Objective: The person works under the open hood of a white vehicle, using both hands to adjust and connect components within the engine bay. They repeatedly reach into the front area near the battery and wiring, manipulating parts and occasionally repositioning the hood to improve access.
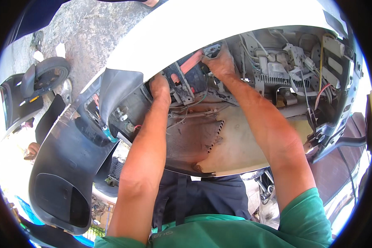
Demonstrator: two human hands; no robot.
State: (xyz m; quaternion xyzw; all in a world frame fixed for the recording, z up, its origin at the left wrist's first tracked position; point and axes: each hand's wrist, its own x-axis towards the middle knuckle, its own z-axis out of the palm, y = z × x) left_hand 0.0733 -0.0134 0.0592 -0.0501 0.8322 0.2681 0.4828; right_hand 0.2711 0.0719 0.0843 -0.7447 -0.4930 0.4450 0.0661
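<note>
Both my arms reach into the opened body of a scooter-like vehicle, under the edge of its white panel [165,37]. My left hand [160,87] is at the left side of a dark box with a metal bracket [187,96]; its fingers are hidden behind the panel edge and the bracket. At the box's upper right end, my right hand [221,63] has its thumb bent in against the fingers beside a small metal fitting [212,50]. What it grips is hidden. Between the hands, a pinkish-red strap [191,62] runs slantwise across the box.
Wires and a finned metal unit [275,78] fill the bay's right side. Below lies a stained, cream-coloured inner panel [244,140]. A large black plastic cover [70,157] stands at the left. Beyond it, a wheel [51,74] rests on rough concrete ground [99,29].
</note>
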